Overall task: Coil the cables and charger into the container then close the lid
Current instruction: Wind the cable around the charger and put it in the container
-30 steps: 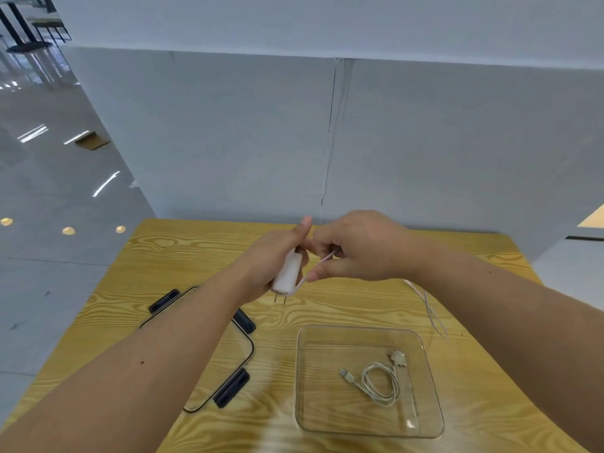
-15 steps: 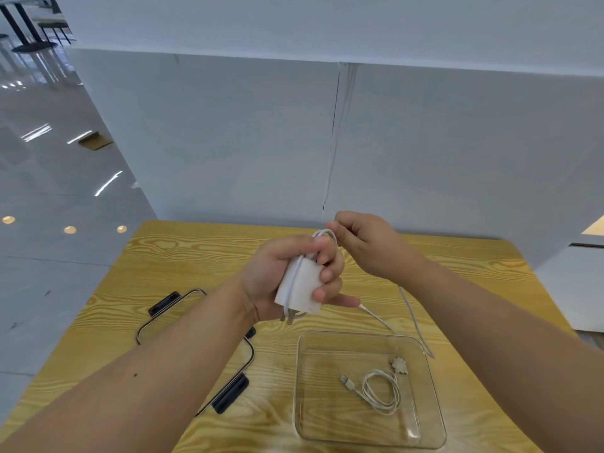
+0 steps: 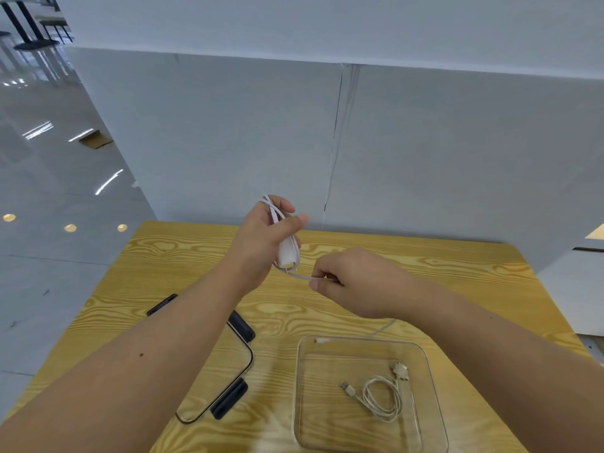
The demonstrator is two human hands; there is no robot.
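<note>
My left hand [image 3: 264,237] is raised above the table and grips a white charger [image 3: 287,251], prongs pointing down. A thin white cable [image 3: 273,209] loops over the top of that hand and down along the charger. My right hand [image 3: 354,281] pinches the same cable just below the prongs; its loose end trails under my right forearm to the far rim of the clear container [image 3: 302,387]. A coiled white cable [image 3: 380,395] lies inside the container. The clear lid [image 3: 243,367] with black clips lies on the table to the container's left, partly hidden by my left arm.
The wooden table [image 3: 183,256] stands against a grey partition wall [image 3: 425,152]. A glossy tiled floor lies off to the left of the table.
My left hand has lifted and turned the charger, with the cable now looped over it. My right hand has dropped from above the charger to below its prongs, drawing the cable down.
</note>
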